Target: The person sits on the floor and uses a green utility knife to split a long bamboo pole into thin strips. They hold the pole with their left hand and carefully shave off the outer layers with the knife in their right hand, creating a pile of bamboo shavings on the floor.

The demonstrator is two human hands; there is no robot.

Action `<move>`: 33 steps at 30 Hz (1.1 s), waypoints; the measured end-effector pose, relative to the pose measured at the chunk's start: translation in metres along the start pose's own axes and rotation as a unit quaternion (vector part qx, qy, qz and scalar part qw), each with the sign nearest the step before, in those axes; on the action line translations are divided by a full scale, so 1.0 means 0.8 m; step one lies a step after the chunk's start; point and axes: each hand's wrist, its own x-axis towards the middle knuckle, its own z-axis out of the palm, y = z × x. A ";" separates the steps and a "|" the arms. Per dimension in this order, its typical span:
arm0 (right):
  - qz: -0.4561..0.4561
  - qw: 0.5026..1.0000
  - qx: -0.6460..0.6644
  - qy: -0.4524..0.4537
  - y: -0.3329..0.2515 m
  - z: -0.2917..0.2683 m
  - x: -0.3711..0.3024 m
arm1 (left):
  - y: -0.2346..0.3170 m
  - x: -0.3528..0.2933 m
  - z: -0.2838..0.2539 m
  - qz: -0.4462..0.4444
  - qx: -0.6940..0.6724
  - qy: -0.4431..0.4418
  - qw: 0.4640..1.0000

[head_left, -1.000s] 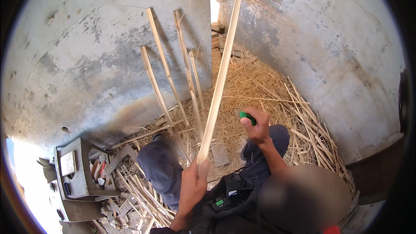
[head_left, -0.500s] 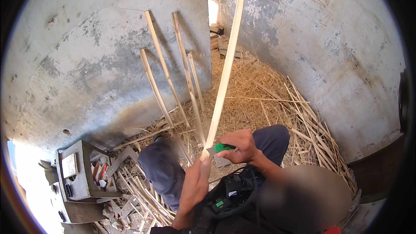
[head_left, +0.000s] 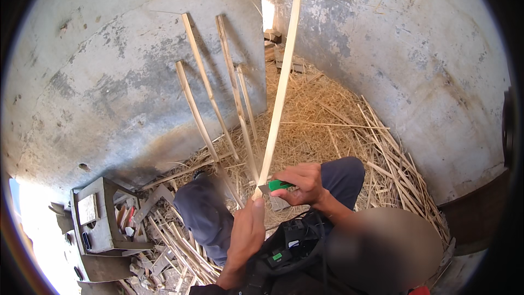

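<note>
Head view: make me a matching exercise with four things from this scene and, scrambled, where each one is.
Things:
1. long pale strip
2. green-handled knife
3. leaning strips
4. grey tool box

Places:
A. propped against the left wall
B. on the floor, lower left
C. in the right hand
D. lower end in the left hand, rising toward the wall corner

Pairs: 1-D, 2-C, 3-A, 4-B

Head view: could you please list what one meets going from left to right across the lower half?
Grey box → left knee → left hand → right hand with green knife → loose sticks.
</note>
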 end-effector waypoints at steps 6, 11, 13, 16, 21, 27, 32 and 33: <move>-0.010 0.999 -0.030 0.001 0.006 0.002 0.000 | 0.003 -0.001 -0.001 0.000 0.015 0.009 1.000; 0.001 0.998 -0.048 0.043 0.031 -0.005 0.006 | -0.004 -0.006 0.002 -0.023 0.020 0.015 0.999; 0.007 0.997 -0.042 0.059 0.029 0.006 0.002 | -0.010 -0.005 -0.003 -0.017 0.023 0.016 0.999; 0.011 0.998 -0.059 0.034 0.027 0.003 0.006 | -0.014 -0.005 -0.003 -0.009 0.019 0.023 1.000; 0.005 0.997 -0.076 0.027 0.024 0.008 0.013 | -0.017 -0.004 -0.006 -0.008 0.022 0.041 0.999; 0.034 0.987 -0.072 0.143 0.047 0.020 0.015 | -0.023 -0.011 -0.007 0.023 0.048 0.023 0.998; 0.239 0.943 0.015 0.229 0.108 -0.056 0.041 | -0.035 -0.030 0.000 0.000 0.031 -0.018 0.999; 0.229 0.953 0.042 0.196 0.097 -0.057 0.035 | -0.038 -0.023 -0.004 -0.014 0.027 0.000 1.000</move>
